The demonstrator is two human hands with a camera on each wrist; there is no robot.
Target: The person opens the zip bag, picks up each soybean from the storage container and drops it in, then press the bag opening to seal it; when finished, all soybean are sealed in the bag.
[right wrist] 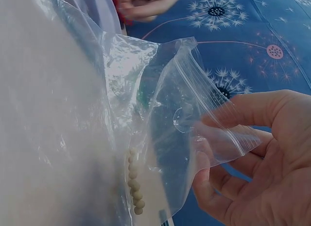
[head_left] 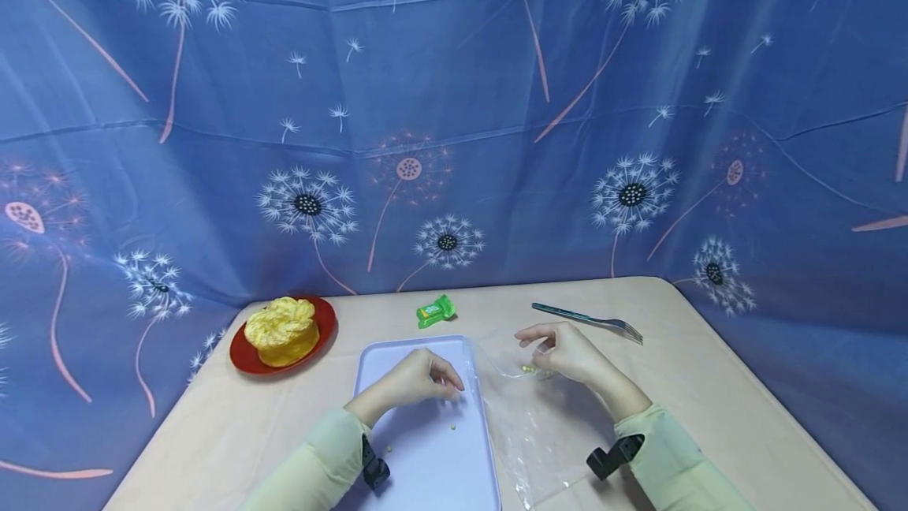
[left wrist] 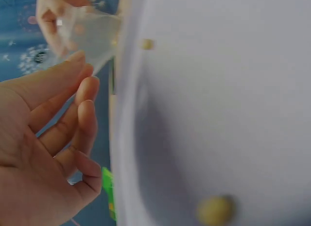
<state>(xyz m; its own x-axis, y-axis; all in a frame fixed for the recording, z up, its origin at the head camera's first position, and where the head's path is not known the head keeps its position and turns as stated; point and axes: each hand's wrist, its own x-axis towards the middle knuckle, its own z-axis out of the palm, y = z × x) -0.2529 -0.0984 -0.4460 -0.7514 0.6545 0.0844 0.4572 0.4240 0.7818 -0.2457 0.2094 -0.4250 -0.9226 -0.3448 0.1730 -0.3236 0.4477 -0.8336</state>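
Observation:
My right hand [head_left: 563, 349] pinches the zip edge of a clear zip bag [right wrist: 160, 109] and holds its mouth up. Several small round yellowish beans [right wrist: 134, 182] lie in a line along the bag's lower fold. Over the pale lavender tray [head_left: 440, 487] hangs my left hand [head_left: 418, 377], fingers loosely bent, thumb close to the index fingertip; nothing shows between them. Below it on the tray are two loose beans, one bean [head_left: 453, 427] near the middle and another bean [head_left: 388, 449] nearer the left forearm.
A red plate [head_left: 244, 357] with a yellow bread roll [head_left: 284, 330] stands at the back left. Behind the tray lies a green wrapped snack [head_left: 436, 311], and a dark-handled fork [head_left: 589, 319] is beyond my right hand. A patterned blue cloth [head_left: 454, 140] hangs along the table's back edge.

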